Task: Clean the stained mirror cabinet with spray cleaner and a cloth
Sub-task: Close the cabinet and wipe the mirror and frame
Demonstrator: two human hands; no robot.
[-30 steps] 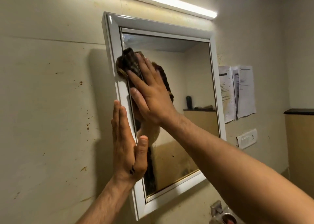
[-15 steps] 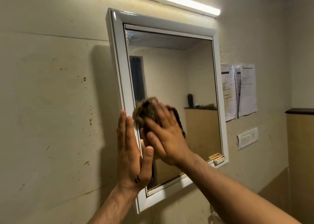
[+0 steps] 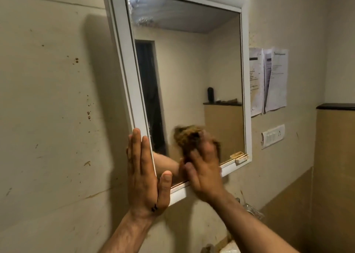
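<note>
Head view. Mirror (image 3: 192, 70) hangs on the wall, door apparently swung slightly ajar. Left hand (image 3: 144, 172) lies flat along its left frame edge, fingers (image 3: 136, 147) straight and together, thumb on the glass; likely bracing the door against the wiping push. Right hand (image 3: 205, 168), blurred, fingers spread, presses the brown cloth (image 3: 189, 137) to the lower glass. Bottom frame just below: little room downward. Haze remains top left; open glass above. No spray bottle visible.

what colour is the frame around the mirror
White, seen clearly in the head view: the frame runs pale and glossy around the glass.
</note>
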